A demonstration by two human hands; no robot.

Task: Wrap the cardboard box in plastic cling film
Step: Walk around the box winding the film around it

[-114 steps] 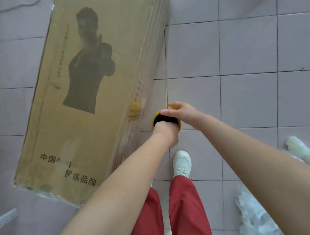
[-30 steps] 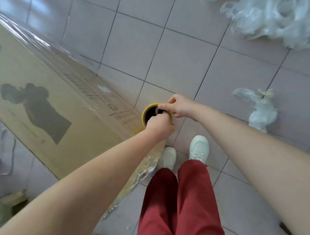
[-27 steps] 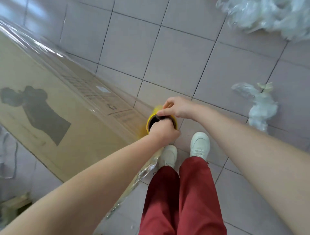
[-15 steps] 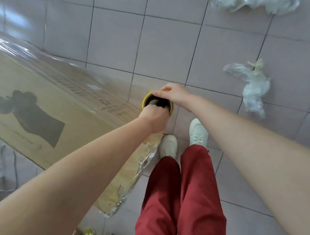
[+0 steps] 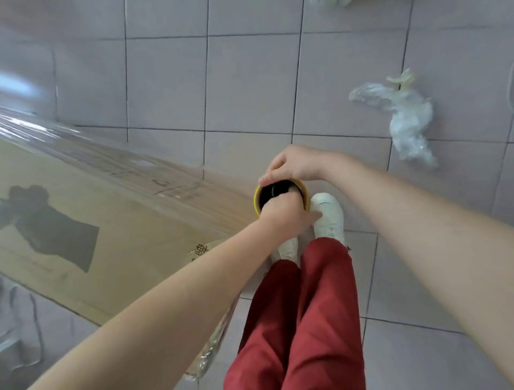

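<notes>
A long flat cardboard box with a dark printed figure stands on the tiled floor at the left. Clear cling film stretches tight along its upper side toward the roll. The film roll has a yellow rim and a dark hollow core, seen end-on in the middle. My left hand grips the near rim, its fingers inside the core. My right hand holds the far rim with curled fingers. Loose crinkled film hangs at the box's near corner.
A crumpled wad of used film lies on the floor at the right, more scraps at the top edge. My legs in red trousers and a white shoe are directly below the roll. A cable lies at lower left.
I have walked around the box's end with the roll held in both hands. The film now runs along the box's long side, and the scrap wad has shifted right and down in view.
</notes>
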